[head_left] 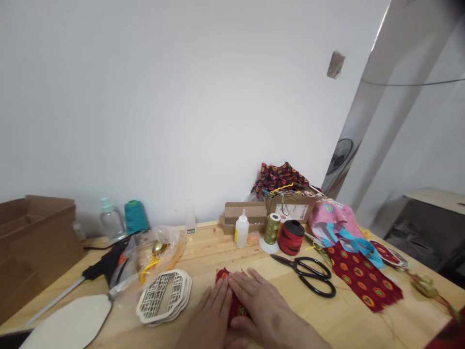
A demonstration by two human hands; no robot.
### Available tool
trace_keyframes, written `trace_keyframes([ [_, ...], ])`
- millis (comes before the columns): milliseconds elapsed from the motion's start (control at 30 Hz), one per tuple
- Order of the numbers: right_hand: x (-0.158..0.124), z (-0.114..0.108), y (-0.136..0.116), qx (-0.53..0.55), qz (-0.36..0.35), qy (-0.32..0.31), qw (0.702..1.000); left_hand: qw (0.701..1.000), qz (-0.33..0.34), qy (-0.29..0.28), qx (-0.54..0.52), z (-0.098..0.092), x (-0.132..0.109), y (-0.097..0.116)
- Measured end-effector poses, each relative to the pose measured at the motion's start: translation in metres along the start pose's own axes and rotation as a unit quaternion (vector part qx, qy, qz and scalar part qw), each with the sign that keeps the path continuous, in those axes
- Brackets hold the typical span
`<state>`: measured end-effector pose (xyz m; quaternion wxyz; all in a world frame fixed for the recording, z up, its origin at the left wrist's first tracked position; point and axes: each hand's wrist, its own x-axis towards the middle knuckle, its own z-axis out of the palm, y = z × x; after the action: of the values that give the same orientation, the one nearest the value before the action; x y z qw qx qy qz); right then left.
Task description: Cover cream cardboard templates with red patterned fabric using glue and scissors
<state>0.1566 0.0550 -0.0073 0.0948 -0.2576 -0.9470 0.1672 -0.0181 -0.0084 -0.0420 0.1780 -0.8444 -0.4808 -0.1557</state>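
Note:
A piece of dark red patterned fabric [235, 316] lies on the wooden table, mostly covered by my hands. My left hand [212, 310] rests on its left side with fingers stretched out and together. My right hand [265, 303] lies over the right part, fingers extended and flat, their tips meeting those of the left. What is beneath the fabric cannot be seen. To the left is a stack of cut-out lattice panels [165, 295]. Black-handled scissors [308, 275] lie to the right, and a white glue bottle [241, 231] stands behind the hands.
Behind are a green thread spool [272, 229] and a red thread spool [291, 237]. More red fabric [363, 276] lies right. At left are a glue gun [105, 265], a plastic bag [138, 261], a pale board [69, 325], a teal thread cone [135, 217] and a cardboard box [39, 257].

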Motion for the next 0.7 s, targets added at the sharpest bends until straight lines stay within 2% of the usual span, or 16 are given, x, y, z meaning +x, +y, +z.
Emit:
trace_keyframes([
  [167, -0.004, -0.001, 0.012, -0.043, 0.036, 0.021, 0.998, 0.999, -0.002, -0.029, 0.028, -0.004, 0.003, 0.001],
  [300, -0.006, -0.004, 0.013, -0.06, 0.041, 0.057, 0.996, 0.998, -0.014, -0.056, 0.004, -0.004, 0.003, 0.0],
  [467, -0.003, 0.001, 0.003, -0.009, -0.02, 0.002, 1.0, 0.993, -0.047, -0.105, -0.028, -0.009, 0.006, 0.003],
  [600, -0.005, 0.006, 0.003, -0.019, 0.019, 0.006, 1.0, 0.986, -0.061, -0.15, -0.039, -0.016, 0.006, 0.003],
  [700, -0.011, 0.007, 0.008, -0.039, 0.042, 0.003, 0.998, 0.986, -0.071, -0.147, -0.041, -0.018, 0.003, 0.003],
])
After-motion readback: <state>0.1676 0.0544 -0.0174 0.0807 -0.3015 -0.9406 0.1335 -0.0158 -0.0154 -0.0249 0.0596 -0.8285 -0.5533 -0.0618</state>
